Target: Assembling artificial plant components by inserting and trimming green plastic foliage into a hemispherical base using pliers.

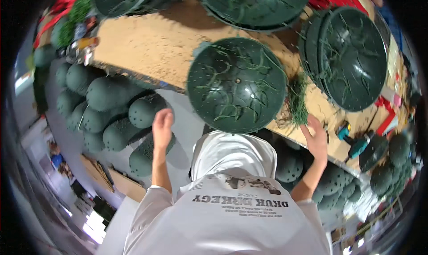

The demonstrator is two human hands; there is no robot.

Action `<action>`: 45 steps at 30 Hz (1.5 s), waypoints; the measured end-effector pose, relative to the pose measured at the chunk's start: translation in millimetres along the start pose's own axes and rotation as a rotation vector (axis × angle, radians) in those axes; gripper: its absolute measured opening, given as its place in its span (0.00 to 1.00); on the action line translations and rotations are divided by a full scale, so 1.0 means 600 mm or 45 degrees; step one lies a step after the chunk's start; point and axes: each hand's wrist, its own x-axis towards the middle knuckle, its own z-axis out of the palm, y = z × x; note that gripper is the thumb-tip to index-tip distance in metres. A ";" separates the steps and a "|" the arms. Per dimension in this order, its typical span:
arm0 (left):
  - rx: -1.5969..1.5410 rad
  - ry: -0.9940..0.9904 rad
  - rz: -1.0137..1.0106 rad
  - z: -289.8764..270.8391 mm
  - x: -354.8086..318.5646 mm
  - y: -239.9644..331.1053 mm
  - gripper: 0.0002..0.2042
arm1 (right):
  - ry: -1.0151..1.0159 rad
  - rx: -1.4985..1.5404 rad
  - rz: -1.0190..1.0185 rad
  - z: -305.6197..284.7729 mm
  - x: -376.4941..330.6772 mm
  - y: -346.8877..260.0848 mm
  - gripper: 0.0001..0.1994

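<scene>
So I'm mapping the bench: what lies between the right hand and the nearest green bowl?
In the head view, a clump of green strands lies between the right hand and the bowl.

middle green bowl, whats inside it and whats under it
Inside the middle green bowl: scattered thin green strands and small holes in its wall. It sits on the brown table, overhanging the near edge. The tabletop beneath it is covered. Neither the left hand nor the right hand touches it.

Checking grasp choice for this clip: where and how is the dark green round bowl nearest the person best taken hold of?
Probably by its rim, both hands on opposite sides: the green bowl is wide, round, handleless, overhanging the table edge, with the left hand and right hand already flanking it.
</scene>
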 end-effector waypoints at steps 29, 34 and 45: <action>-0.206 -0.038 -0.898 0.028 -0.348 -0.269 0.23 | -1.209 -0.023 0.783 0.277 -0.047 0.296 0.15; 0.154 -0.065 -0.563 0.047 -0.171 -0.213 0.18 | -0.729 0.176 0.959 0.328 -0.045 0.284 0.30; 1.145 -0.948 0.848 0.310 0.322 -0.327 0.23 | -0.376 0.271 0.743 0.570 -0.006 0.319 0.32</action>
